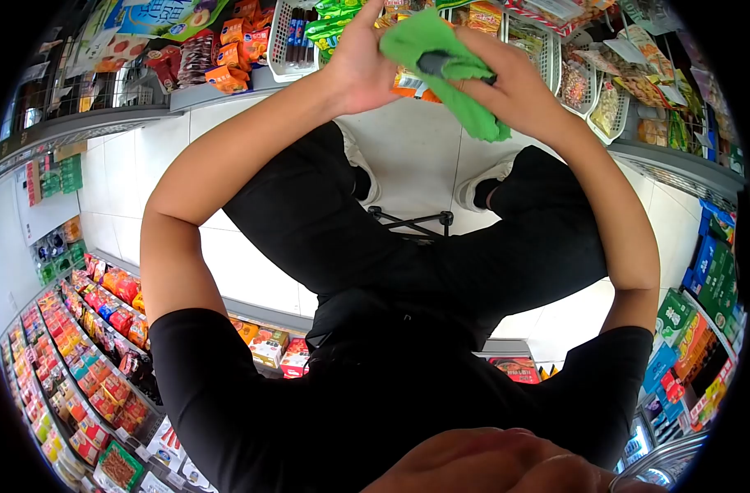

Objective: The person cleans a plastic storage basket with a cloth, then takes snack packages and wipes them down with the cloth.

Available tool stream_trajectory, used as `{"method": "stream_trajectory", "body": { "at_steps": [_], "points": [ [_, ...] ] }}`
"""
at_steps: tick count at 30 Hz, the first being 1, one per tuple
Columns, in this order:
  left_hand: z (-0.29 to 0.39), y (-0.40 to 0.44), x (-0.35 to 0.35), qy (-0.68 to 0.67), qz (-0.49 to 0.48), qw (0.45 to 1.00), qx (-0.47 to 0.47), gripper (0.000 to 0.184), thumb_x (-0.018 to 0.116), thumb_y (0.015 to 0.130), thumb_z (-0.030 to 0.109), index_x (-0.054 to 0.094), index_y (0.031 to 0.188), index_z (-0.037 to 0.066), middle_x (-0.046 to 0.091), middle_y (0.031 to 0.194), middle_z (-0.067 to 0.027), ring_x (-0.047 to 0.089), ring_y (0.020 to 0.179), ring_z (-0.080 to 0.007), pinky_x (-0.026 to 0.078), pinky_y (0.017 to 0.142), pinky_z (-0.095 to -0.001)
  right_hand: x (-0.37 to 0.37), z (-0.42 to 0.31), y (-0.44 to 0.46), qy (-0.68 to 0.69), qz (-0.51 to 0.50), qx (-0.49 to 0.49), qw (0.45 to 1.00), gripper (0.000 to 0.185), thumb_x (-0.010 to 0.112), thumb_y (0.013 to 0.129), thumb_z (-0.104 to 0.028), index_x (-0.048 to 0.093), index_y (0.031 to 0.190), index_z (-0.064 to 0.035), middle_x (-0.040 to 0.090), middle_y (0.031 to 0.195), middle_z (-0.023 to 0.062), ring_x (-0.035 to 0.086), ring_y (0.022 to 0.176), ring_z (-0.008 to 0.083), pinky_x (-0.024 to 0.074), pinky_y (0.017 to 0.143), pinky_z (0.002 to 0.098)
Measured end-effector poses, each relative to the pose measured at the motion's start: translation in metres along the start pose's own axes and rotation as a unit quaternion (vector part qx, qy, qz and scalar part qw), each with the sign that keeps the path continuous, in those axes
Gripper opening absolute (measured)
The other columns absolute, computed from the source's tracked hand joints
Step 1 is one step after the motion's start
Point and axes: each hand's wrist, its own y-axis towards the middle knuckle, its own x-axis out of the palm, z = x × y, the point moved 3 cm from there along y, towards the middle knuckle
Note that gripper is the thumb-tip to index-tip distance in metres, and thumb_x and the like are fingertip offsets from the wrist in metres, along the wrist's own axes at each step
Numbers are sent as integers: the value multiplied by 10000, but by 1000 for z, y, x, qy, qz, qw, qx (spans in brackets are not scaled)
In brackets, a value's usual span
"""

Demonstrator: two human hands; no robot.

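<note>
Green cloth is gripped in the right hand, raised before the snack shelf, pinched between thumb and folded fingers; a dark patch shows on it. Behind, one white basket holds dark sticks with blue bands and green packets; another white basket, to the right, holds pale packets. The left hand is beside the cloth's left end, its fingers partly hidden, so I cannot tell whether they are spread or pressed together. Both elbows bend outward. Below are pale floor tiles and a black stool frame; stocked shelves line the left
</note>
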Motion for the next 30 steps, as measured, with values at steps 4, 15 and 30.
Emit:
{"method": "stream_trajectory", "body": {
  "at_steps": [4,15,30],
  "points": [
    [1,11,-19,-27,-55,998,9,891,248,963,734,474,1411,-3,570,1375,-188,564,1251,-328,410,1108,-462,0,-8,0,-21,-62,-56,996,472,691,862,-159,545,1295,-41,628,1196,178,608,1124,356,491,945,404],
    [8,3,-6,-5,-48,999,4,705,284,1023,599,492,1434,64,598,1357,-159,573,1256,-306,409,1105,-492,-4,2,-3,-26,17,-20,999,519,703,825,-146,543,1309,-50,620,1198,184,610,1089,379,501,930,422],
    [15,5,-14,-40,-154,987,22,596,274,1064,468,485,1422,40,576,1386,-152,580,1253,-316,444,1082,-502,-6,1,-1,-2,39,49,998,497,638,924,-128,466,1380,-31,630,1145,182,636,1011,327,504,878,382]
  ]
}}
